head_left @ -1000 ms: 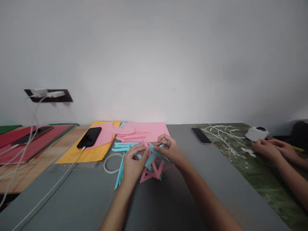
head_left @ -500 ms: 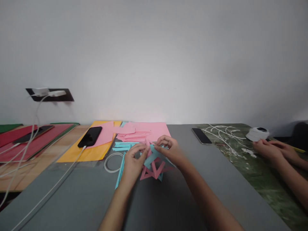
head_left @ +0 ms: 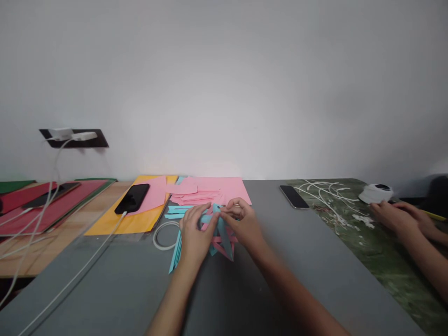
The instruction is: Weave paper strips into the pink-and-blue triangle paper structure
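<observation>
A folded paper figure [head_left: 221,240] of interlocked pink and blue strips rests on the grey table [head_left: 115,289] between my hands. My left hand [head_left: 193,235] pinches its left side and my right hand [head_left: 243,224] pinches its top. Loose blue strips [head_left: 175,247] lie to the left of my left hand, and more blue strips [head_left: 180,211] lie just beyond it. Pink paper sheets and cut pink strips [head_left: 206,191] sit behind the figure.
A white tape ring [head_left: 163,235] lies left of my hands. A black phone [head_left: 132,198] on a cable rests on yellow paper [head_left: 119,223]. Another phone [head_left: 293,196] lies to the right. A second person's hands [head_left: 399,217] work by a white roll [head_left: 376,193] on a green mat.
The paper figure has turned in my hands and now shows a narrower, more upright blue edge. Both hands shifted slightly toward me. The other person's hands moved a little.
</observation>
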The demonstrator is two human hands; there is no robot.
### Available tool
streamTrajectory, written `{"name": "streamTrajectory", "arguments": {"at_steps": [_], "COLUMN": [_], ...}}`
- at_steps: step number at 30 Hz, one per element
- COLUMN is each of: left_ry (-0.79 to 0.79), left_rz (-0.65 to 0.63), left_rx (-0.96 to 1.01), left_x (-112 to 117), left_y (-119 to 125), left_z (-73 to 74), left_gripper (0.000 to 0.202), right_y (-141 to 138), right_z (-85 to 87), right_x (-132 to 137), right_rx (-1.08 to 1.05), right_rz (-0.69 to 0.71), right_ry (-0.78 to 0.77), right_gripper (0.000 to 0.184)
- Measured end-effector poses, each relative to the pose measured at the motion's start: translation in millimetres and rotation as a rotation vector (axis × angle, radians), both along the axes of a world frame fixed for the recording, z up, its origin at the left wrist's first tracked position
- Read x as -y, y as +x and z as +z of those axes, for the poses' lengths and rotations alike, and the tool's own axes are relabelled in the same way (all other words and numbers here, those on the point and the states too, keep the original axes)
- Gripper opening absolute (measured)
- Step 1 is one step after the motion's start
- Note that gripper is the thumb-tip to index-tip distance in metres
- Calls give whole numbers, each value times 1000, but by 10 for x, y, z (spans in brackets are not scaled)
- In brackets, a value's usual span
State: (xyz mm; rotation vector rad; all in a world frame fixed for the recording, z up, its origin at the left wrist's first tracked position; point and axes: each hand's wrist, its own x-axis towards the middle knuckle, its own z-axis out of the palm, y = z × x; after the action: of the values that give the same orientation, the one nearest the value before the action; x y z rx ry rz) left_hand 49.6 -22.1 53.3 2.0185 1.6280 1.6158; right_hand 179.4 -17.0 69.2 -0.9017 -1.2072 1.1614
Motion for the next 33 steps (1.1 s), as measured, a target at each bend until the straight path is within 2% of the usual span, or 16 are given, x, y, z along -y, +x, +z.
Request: {"name": "streamTrajectory", "arguments": {"at_steps": [5, 9, 13, 15, 17, 20, 24, 30, 33], "left_ry": [-24, -33, -10, 13, 29, 47, 41, 32, 50], "left_rz": [-61, -96, -59, -26, -23, -28, -22, -108, -129], "left_rx": [76, 119, 1, -102, -171, -207, -238, -311, -293], "left_x": [-9, -17, -5, 8, 21, 35, 52, 88, 90], "left_y": [-4, -7, -19, -24, -26, -27, -27, -6, 2], "left_z": [-15, -23, -3, 15, 32, 56, 85, 93, 76], "left_gripper": [24, 24, 22, 20, 19, 19, 21, 33, 37], "right_y": [-17, 42, 147, 193, 223, 230, 202, 166, 149], "right_z": [-62, -26, 75, 104, 108, 91, 82, 111, 116], "right_x": [-15, -40, -57, -74, -91, -101, -79, -11, 21], "right_rx": [-59, 73, 400, 480, 513, 548, 606, 759, 772], "right_rz": [16, -53, -177, -129, -61, -50, -132, -305, -347], "right_ry": [-37, 31, 305, 445, 512, 521, 502, 597, 645], "right_gripper": [34, 24, 11, 14, 16, 12, 11, 10, 11]}}
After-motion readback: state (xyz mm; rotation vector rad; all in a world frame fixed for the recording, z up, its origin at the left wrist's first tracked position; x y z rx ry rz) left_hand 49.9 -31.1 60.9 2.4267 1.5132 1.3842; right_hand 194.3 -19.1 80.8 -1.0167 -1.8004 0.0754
